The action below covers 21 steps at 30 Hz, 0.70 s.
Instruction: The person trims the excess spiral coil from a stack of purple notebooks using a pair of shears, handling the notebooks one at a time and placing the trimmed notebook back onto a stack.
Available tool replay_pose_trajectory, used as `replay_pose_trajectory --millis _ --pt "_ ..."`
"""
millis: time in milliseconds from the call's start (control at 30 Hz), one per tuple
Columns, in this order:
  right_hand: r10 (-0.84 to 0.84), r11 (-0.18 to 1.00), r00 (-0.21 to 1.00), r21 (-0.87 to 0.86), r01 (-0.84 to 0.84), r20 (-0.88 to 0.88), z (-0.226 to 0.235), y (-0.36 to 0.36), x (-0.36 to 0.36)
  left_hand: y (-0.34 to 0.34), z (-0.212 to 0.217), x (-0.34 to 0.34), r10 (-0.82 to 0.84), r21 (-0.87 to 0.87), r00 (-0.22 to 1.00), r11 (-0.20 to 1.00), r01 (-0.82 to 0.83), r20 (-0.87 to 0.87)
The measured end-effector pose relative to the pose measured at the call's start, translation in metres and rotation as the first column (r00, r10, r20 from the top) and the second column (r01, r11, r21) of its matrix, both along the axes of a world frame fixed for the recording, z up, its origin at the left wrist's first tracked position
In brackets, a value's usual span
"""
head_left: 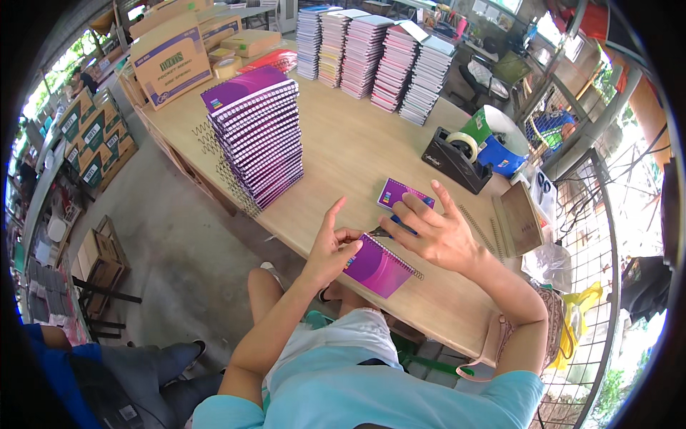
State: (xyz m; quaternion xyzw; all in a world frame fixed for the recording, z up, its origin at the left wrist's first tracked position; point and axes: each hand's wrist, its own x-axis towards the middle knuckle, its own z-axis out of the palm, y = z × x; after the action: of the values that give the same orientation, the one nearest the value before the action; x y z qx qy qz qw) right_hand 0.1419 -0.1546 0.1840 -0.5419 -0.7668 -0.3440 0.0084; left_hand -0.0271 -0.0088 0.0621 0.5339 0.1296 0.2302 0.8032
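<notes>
A small purple notebook (384,270) with a wire spiral along its upper edge is held at its left end by my left hand (333,252), thumb on the cover and index finger raised. Loose coil sticks out past the notebook's right end. My right hand (437,237) grips pliers with blue handles (404,226), index finger stretched up. The dark jaws meet the spiral's left end, close to my left fingertips. Just beyond my right hand lies another purple notebook (389,191), partly hidden by the fingers.
A tall stack of purple notebooks (264,143), wire coils jutting from its left, stands at the table's left edge. Behind are cartons (171,68) and several paper stacks (379,57). A tape dispenser (456,161), loose coils (480,227) and an open box (520,220) lie right.
</notes>
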Motion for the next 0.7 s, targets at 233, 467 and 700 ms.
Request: replay_pose_trajectory --millis 233,467,700 --pt "-0.1 0.986 0.993 -0.136 0.092 -0.055 -0.005 0.004 -0.004 -0.004 -0.001 0.001 0.081 0.083 0.995 0.994 -0.077 -0.054" --pt "-0.315 0.946 0.673 -0.168 0.276 -0.669 0.005 -0.016 -0.011 0.001 0.035 -0.005 0.228 0.294 0.974 0.931 -0.216 -0.005" --pt "-0.236 0.796 0.579 0.187 0.576 -0.78 0.011 -0.078 0.023 0.136 0.244 -0.042 0.551 0.577 0.6 0.243 -0.78 0.58"
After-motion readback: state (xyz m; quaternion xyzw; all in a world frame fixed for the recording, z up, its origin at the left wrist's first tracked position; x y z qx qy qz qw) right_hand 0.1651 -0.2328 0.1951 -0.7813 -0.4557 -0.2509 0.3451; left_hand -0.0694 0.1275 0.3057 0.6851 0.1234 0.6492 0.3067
